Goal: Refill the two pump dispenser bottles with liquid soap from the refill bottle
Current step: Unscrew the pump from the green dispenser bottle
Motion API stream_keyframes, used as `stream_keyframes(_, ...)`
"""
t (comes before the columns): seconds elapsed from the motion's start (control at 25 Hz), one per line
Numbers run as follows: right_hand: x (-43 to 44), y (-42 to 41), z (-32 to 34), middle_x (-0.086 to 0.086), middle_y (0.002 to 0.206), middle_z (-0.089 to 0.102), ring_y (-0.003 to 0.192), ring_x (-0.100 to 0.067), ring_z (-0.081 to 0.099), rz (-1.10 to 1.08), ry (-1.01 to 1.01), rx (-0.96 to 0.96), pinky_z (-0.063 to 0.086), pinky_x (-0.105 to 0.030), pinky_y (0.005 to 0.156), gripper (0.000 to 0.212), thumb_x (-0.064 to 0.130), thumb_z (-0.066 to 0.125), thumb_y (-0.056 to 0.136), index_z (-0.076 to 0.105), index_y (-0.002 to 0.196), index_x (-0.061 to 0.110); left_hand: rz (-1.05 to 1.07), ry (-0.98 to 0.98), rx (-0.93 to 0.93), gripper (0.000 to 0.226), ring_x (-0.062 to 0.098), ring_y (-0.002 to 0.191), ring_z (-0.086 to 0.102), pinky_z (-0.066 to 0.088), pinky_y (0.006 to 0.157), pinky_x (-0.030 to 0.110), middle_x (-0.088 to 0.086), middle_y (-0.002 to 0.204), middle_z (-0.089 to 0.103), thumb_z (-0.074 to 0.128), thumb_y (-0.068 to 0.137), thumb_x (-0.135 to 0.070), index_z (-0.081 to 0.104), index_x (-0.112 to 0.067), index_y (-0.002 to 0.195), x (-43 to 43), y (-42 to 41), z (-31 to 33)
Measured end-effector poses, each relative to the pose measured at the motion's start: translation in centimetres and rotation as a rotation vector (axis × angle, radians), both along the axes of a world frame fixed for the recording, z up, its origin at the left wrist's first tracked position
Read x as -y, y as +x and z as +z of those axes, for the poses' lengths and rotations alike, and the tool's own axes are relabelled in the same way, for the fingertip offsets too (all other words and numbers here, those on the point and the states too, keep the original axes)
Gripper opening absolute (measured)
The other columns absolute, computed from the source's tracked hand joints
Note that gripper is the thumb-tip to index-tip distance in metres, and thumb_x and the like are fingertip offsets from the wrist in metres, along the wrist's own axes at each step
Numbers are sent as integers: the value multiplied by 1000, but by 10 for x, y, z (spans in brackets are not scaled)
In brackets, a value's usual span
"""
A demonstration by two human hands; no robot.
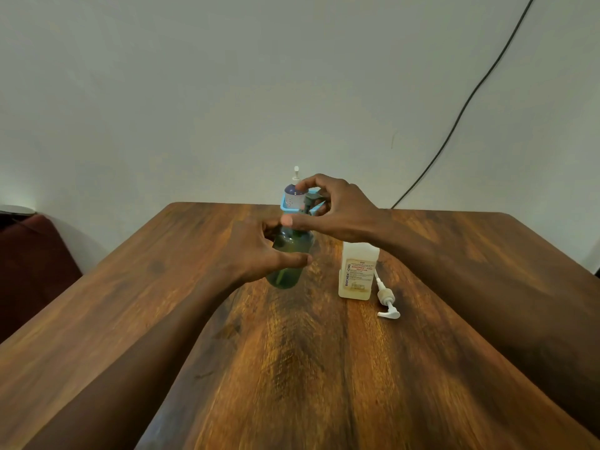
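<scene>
Left hand (pixel 256 251) grasps the green bottle (pixel 287 258); right hand (pixel 337 206) fingers pinch its pump (pixel 310 201). White bottle (pixel 357 271) stands at 3 o'clock.

This looks like a room in a home, though the view is too narrow to be sure. A wooden table (pixel 324 352) with a warm, streaked grain stands against a plain pale wall (pixel 227 92). Behind the table to the right, a black cable (pixel 470 99) runs loose up the wall, and left of the table sits a dark red upholstered seat (pixel 35 264).
</scene>
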State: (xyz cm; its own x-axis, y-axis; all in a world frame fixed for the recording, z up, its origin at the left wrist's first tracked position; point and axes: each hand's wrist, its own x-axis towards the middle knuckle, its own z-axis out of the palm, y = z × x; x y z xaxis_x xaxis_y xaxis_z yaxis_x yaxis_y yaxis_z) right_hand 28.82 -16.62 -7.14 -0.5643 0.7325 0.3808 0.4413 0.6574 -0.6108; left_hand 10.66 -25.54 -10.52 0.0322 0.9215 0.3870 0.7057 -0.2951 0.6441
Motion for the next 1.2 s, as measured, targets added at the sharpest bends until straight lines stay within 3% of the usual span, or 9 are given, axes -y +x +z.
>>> stream_keyframes(0.12,0,-9,-7,6,86,70,74,-7,65,-58,173,-1,45,-9,60,44,52,82,78,75,99,14,-4,-10,-25,59,-2,87,64,48,68,0,-18,101,64,91,72,-33,69,-20,125,-3,-4,-6)
stream_keyframes(0.24,4,-6,-6,7,94,70,82,-9,69,37,36,-2,54,-15,68,39,22,88,75,70,109,17,-23,-67,-49,61,-12,84,61,47,68,-2,-24,98,63,90,74,-27,66,-24,130,-3,-13,-7)
stream_keyframes(0.36,5,-2,-8,5,100,73,93,-8,72,114,-7,-1,59,-20,79,45,-1,78,75,67,114,16,-26,-120,-80,67,-10,82,56,42,61,-2,-20,101,63,90,74,-24,60,-30,133,-5,-19,-15)
stream_keyframes(0.48,6,-2,-9,7,117,68,107,-6,66,159,-74,84,56,-19,89,56,10,82,77,63,128,22,-29,-79,-88,67,-10,79,60,45,63,1,-28,93,59,91,71,-25,64,-23,132,-6,-17,-25)
stream_keyframes(0.64,13,-9,-14,9,96,66,79,-1,60,1,63,164,43,0,62,42,51,79,81,71,110,20,-27,-31,-62,58,-15,73,62,47,60,3,-29,86,58,90,73,-21,63,-28,124,-8,-11,-25)
stream_keyframes(0.8,9,-10,-17,15,89,70,85,-2,64,53,95,133,43,1,65,19,23,87,77,79,95,21,-25,-73,-63,58,-5,79,60,46,60,4,-27,91,59,89,73,-22,62,-29,124,-16,-14,-32)
stream_keyframes(0.92,8,-6,-18,11,98,75,95,-1,66,105,60,164,44,2,71,27,6,84,74,80,95,22,-41,-219,-95,59,4,92,61,45,70,12,-15,102,63,87,75,-24,61,-26,128,-28,-29,-42)
stream_keyframes(1.08,7,-3,-16,15,89,70,87,-2,66,74,105,72,44,0,67,22,14,88,75,79,95,16,30,-288,-95,76,14,106,61,54,86,27,-2,118,63,82,64,-40,59,-23,135,-36,-51,-58)
stream_keyframes(1.2,4,-1,-19,22,86,63,78,2,63,8,109,33,45,0,64,25,20,88,75,78,98,17,86,-273,-38,69,15,105,59,55,88,29,2,120,62,87,72,-31,58,-19,134,-41,-58,-64)
